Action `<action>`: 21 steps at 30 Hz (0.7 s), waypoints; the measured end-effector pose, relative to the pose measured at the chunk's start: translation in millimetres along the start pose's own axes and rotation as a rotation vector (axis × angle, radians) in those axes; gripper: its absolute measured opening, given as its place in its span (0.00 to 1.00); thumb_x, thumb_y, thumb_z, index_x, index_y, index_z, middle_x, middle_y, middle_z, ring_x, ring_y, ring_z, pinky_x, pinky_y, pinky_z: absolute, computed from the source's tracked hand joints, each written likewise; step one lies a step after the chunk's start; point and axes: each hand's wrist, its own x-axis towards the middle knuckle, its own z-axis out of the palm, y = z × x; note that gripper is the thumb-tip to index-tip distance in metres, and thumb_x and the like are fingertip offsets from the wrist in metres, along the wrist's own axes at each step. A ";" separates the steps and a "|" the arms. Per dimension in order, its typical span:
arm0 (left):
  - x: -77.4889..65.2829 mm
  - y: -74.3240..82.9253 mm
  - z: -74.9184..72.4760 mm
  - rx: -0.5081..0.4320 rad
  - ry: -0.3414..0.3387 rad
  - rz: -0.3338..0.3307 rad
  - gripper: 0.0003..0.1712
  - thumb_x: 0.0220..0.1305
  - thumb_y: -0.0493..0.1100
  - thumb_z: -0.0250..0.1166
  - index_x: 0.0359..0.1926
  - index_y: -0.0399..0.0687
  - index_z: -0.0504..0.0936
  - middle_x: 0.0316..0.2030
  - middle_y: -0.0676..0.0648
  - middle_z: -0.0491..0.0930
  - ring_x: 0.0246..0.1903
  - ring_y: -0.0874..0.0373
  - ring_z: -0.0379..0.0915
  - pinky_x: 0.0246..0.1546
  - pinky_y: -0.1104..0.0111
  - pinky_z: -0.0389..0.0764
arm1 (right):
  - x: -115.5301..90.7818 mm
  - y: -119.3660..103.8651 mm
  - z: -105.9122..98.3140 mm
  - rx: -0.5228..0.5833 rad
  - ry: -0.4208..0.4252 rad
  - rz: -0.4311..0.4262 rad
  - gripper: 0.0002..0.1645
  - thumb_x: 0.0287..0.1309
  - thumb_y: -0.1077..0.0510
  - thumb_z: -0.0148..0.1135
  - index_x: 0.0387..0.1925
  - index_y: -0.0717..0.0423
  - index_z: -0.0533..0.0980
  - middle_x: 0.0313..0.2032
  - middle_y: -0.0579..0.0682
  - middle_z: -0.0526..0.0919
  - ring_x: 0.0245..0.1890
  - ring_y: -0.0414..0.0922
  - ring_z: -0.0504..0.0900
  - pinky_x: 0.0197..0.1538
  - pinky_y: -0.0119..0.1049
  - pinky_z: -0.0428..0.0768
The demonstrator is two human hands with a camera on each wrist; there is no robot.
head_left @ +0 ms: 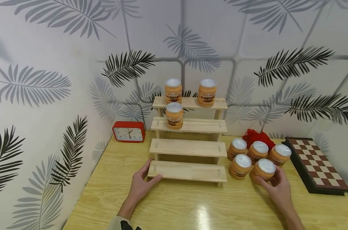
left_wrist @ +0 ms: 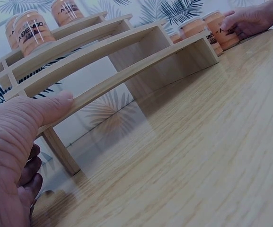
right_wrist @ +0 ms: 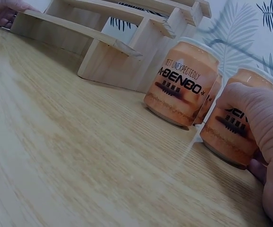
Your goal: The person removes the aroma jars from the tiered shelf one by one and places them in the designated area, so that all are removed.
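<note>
A four-step wooden display shelf (head_left: 188, 171) stands on the table. My left hand (head_left: 141, 182) grips the left end of its lowest step, thumb on the front edge; the other fingers are partly hidden. To the right of the shelf, my right hand (head_left: 279, 188) holds an orange can (head_left: 261, 174) with a silver lid, thumb on its front and fingers round the far side. In the right wrist view this can (right_wrist: 228, 135) stands on the table beside another can (right_wrist: 181, 82). Several more orange cans (head_left: 239, 169) are grouped around it.
Two cans (head_left: 207, 92) stand on the top step and one can (head_left: 174, 116) on the step below, at left. A red clock (head_left: 129, 132) sits left of the shelf. Red yarn (head_left: 255, 137) lies behind the grouped cans, and a checkered board (head_left: 317, 163) lies at the right.
</note>
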 end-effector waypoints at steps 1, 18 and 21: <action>0.0 -0.2 -0.1 0.001 0.001 0.000 0.51 0.64 0.45 0.78 0.81 0.43 0.61 0.77 0.46 0.63 0.75 0.52 0.61 0.73 0.51 0.63 | 0.1 -0.1 0.3 -0.004 0.000 0.001 0.44 0.58 0.67 0.77 0.72 0.64 0.66 0.53 0.30 0.74 0.52 0.29 0.75 0.49 0.15 0.74; 1.0 0.9 1.1 0.015 0.010 0.020 0.50 0.64 0.44 0.77 0.80 0.41 0.61 0.76 0.42 0.64 0.75 0.49 0.61 0.72 0.47 0.64 | 0.0 -9.3 2.4 0.054 0.142 -0.088 0.45 0.55 0.73 0.75 0.73 0.60 0.68 0.60 0.38 0.76 0.57 0.32 0.75 0.55 0.17 0.72; 1.4 -0.1 1.1 0.014 0.013 0.014 0.51 0.63 0.44 0.78 0.80 0.41 0.61 0.76 0.43 0.64 0.75 0.49 0.61 0.72 0.47 0.64 | 2.1 -21.5 -1.8 0.077 0.193 -0.160 0.42 0.56 0.74 0.73 0.72 0.63 0.70 0.62 0.44 0.77 0.61 0.35 0.74 0.60 0.20 0.70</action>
